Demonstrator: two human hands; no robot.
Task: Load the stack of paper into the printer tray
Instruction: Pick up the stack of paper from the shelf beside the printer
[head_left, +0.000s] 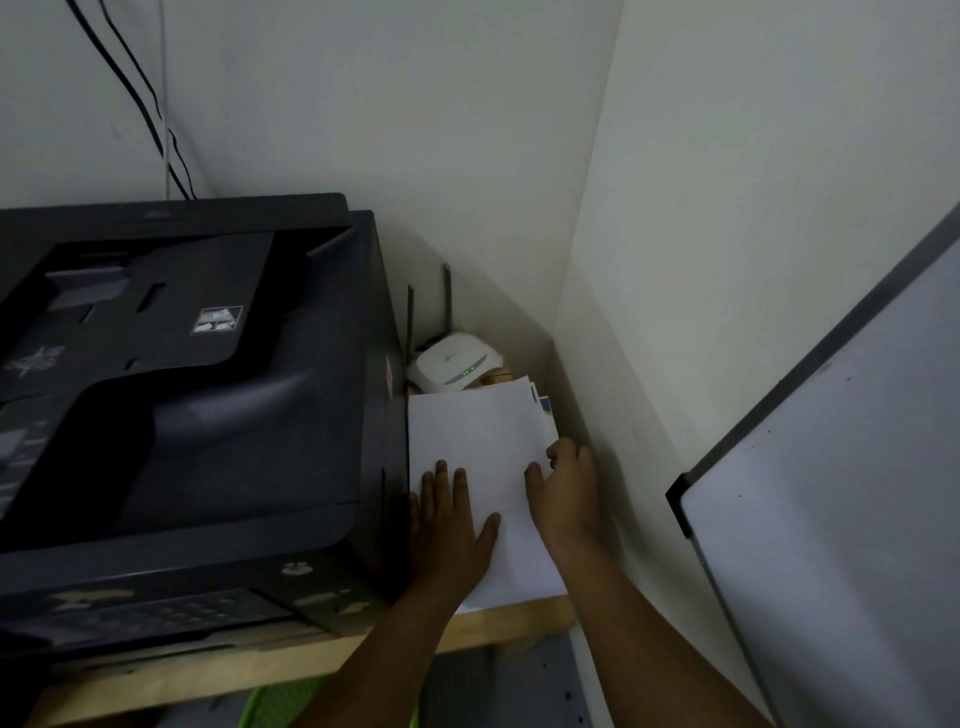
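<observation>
A stack of white paper (475, 434) lies on the wooden shelf, squeezed between the black printer (197, 405) and the wall on the right. My left hand (449, 525) rests flat on top of the stack, fingers spread, close to the printer's side. My right hand (566, 493) is curled over the stack's right edge, fingers wrapped around the sheets. The printer fills the left half of the view, its top feeder lid closed. No open paper tray shows.
A white router (454, 364) with two antennas sits behind the paper in the corner. A whiteboard (841, 545) leans at the right. The wooden shelf edge (519, 618) runs along the front; something green (275, 706) lies below it. Cables hang on the wall.
</observation>
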